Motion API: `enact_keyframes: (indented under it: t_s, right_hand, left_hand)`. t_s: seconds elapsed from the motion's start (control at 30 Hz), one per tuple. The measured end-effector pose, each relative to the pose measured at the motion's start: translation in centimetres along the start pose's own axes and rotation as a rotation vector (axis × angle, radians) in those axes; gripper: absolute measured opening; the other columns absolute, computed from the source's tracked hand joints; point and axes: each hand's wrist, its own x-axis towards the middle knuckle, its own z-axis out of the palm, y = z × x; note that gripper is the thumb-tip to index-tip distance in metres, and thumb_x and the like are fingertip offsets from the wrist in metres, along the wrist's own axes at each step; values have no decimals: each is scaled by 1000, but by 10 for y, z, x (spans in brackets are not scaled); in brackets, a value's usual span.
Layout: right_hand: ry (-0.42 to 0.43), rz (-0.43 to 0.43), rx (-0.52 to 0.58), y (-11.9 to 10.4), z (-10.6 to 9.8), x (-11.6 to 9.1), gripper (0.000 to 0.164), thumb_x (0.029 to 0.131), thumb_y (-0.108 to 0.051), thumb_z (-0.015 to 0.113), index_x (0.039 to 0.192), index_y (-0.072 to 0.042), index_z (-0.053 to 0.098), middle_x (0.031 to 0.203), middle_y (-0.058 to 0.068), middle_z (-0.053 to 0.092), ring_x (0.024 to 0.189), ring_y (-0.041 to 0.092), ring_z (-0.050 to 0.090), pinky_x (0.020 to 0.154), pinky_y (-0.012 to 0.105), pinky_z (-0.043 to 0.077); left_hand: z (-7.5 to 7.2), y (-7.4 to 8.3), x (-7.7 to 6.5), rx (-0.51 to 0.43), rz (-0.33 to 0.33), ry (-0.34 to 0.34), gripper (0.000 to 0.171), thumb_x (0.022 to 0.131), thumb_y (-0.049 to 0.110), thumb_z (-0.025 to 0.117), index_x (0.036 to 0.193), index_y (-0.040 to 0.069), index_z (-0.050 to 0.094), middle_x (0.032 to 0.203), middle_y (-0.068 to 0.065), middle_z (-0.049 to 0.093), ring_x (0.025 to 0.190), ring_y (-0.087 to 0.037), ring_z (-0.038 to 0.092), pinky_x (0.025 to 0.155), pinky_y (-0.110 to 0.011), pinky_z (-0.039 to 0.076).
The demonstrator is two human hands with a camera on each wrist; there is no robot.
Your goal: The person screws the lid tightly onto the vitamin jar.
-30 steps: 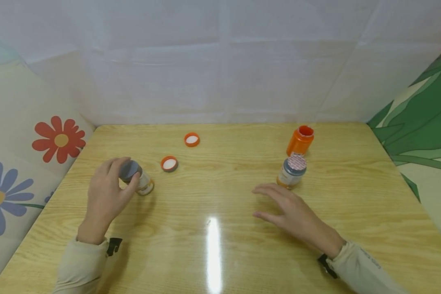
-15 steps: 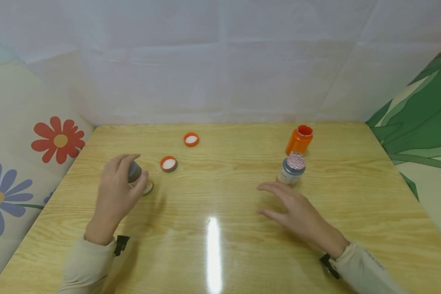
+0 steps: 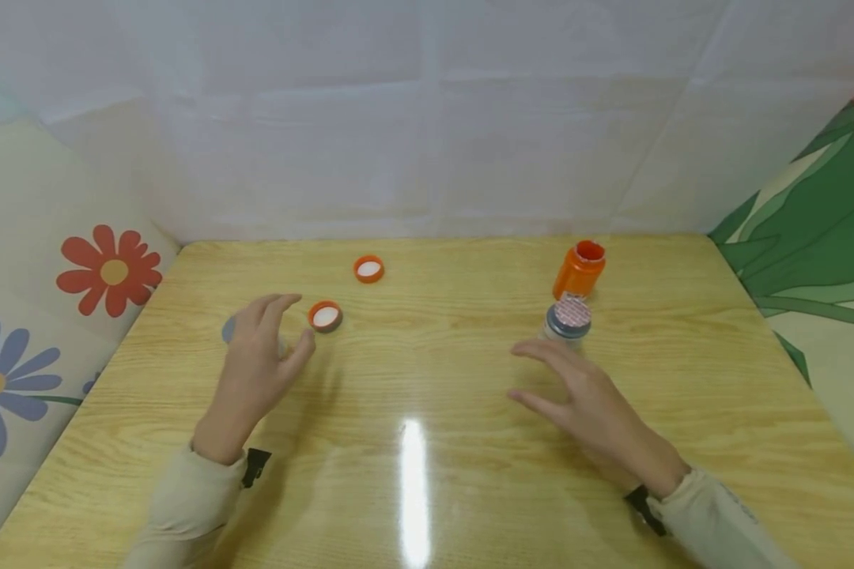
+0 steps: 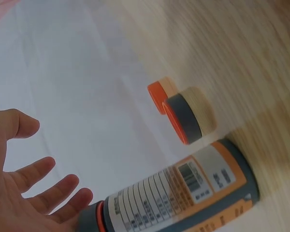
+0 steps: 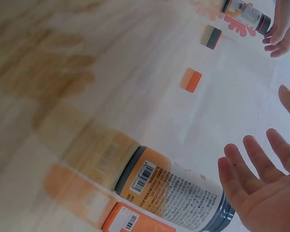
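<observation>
My left hand point(image 3: 256, 363) hovers with parted fingers in front of a capped pill bottle point(image 4: 174, 193), mostly hidden behind it in the head view. That bottle stands upright, with a grey cap point(image 4: 91, 217) and a white and orange label. Whether the little finger touches the cap, I cannot tell. On the other side, my right hand point(image 3: 591, 387) holds nothing, thumb and fingers spread beside an uncapped pill bottle point(image 5: 169, 188). A pinkish patterned seal point(image 3: 572, 310) covers its grey-necked mouth. Directly behind that one is an orange bottle point(image 3: 580, 270) with an uncovered mouth.
Two loose caps lie inside up on the wooden table point(image 3: 427, 356): a grey cap with an orange inside point(image 3: 325, 316) and, farther back, an orange cap point(image 3: 368, 269). A white sheet point(image 3: 427, 142) hangs along the table's back edge.
My left hand has let go of the grey-capped bottle and moved right, now hiding most of it. My right hand has shifted slightly right and away from me, closer to the sealed bottle.
</observation>
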Motion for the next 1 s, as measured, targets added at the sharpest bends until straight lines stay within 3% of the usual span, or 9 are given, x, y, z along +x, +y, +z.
enact_keyframes:
  t_s: [0.13,0.2,0.4,0.53,0.77,0.93,1.0]
  right_hand:
    - [24,-5,-9,0,-5,1,57,77,-13,83,129,-7,61,129,10,64,113,27,64,92,46,55]
    - [48,-12,-19,0,-9,2,57,76,-12,84,129,-7,61,128,8,65,110,25,65,92,37,56]
    - [167,-71,-4,3,-18,5,61,68,-3,86,125,-4,63,123,10,68,111,25,63,106,7,36]
    - [218,-100,17,7,-22,7,63,65,1,86,124,-2,63,122,12,68,111,25,62,108,8,36]
    - [268,-95,2,16,-25,8,62,66,0,85,123,3,62,129,19,64,119,38,57,115,13,29]
    - [264,-30,-16,22,-25,9,67,65,1,87,126,4,60,131,19,61,120,37,55,112,12,29]
    - [253,13,-22,25,-25,8,70,66,0,87,129,4,57,132,20,59,122,36,54,114,24,35]
  left_hand:
    - [5,4,2,-10,22,1,45,84,4,69,126,-7,57,122,-30,56,115,-47,51,96,-59,44]
    - [7,5,3,-13,30,-6,46,85,5,69,127,-7,56,122,-30,55,115,-46,51,95,-59,44]
    - [16,7,6,-29,27,-45,47,86,7,70,128,-7,55,122,-30,55,114,-45,51,95,-59,45]
    - [20,7,7,-52,-8,-77,47,88,8,69,129,-7,54,124,-29,54,115,-44,51,95,-59,45]
    - [25,6,11,-62,-59,-124,47,90,10,67,131,-6,53,127,-29,53,119,-45,49,97,-60,44]
    - [28,4,16,-59,-83,-155,48,92,13,65,134,-5,51,130,-29,52,123,-45,47,99,-61,42]
    - [30,2,18,-61,-94,-170,48,93,13,65,134,-5,50,131,-29,51,124,-46,46,101,-62,41]
